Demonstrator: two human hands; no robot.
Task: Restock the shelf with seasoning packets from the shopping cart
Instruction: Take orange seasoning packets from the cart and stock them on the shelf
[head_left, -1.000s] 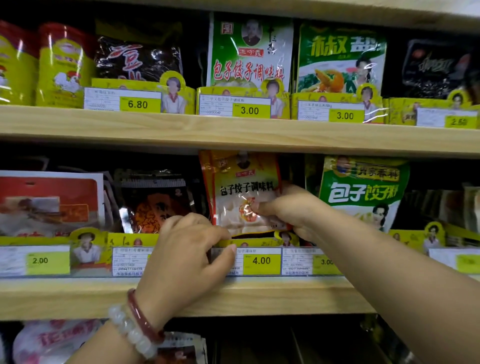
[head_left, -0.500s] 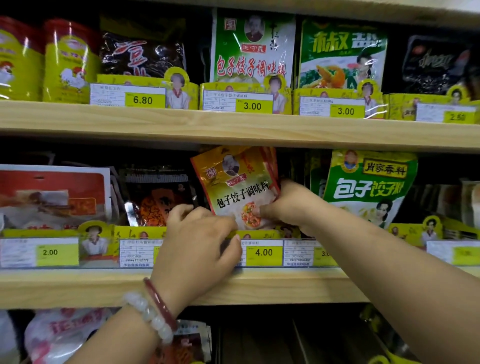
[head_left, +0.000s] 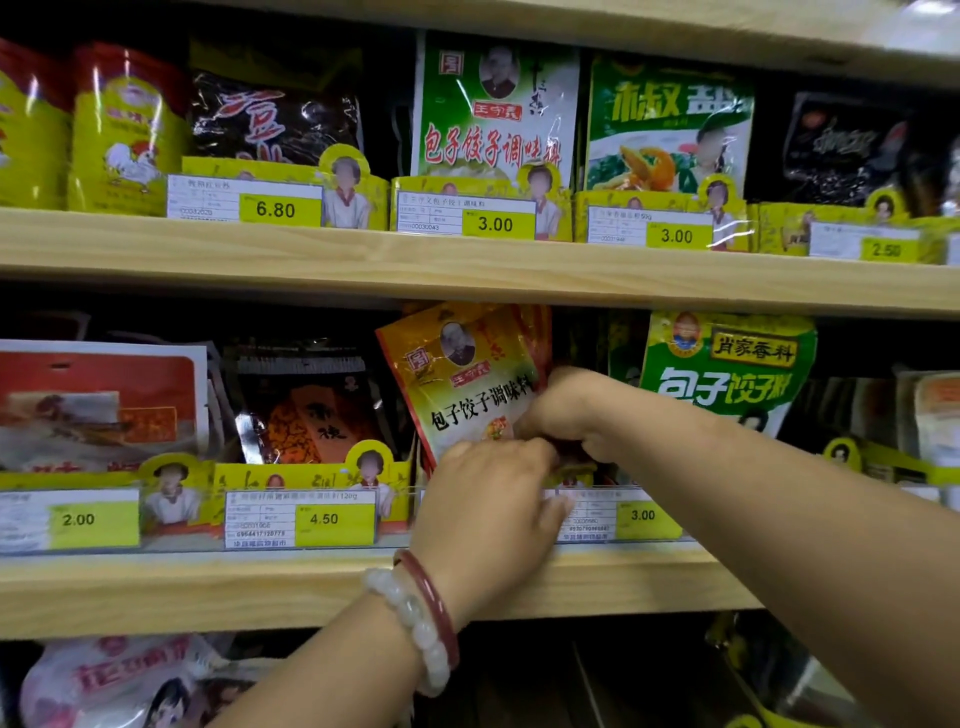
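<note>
An orange-and-yellow seasoning packet (head_left: 467, 374) stands tilted to the left on the middle wooden shelf (head_left: 208, 587), its top corner just under the shelf above. My right hand (head_left: 566, 410) grips the packet's lower right edge, fingers curled round it. My left hand (head_left: 488, 514), with two bracelets on the wrist, has its fingers curled at the packet's bottom edge and its thumb stretched over the price rail. More packets of the same kind show behind the tilted one. The shopping cart is not in view.
A green packet (head_left: 727, 369) stands right of the orange one, a dark packet (head_left: 306, 410) and a red-white pack (head_left: 98, 400) to its left. The upper shelf (head_left: 467, 265) carries more packets and yellow tins (head_left: 124, 130). Price tags (head_left: 322, 519) line both shelf fronts. Bagged goods lie below.
The packet has tipped from upright to leaning left. My left hand rose from the price rail to the packet's bottom edge, uncovering the 4.50 tag. My right hand stays on the packet's right edge.
</note>
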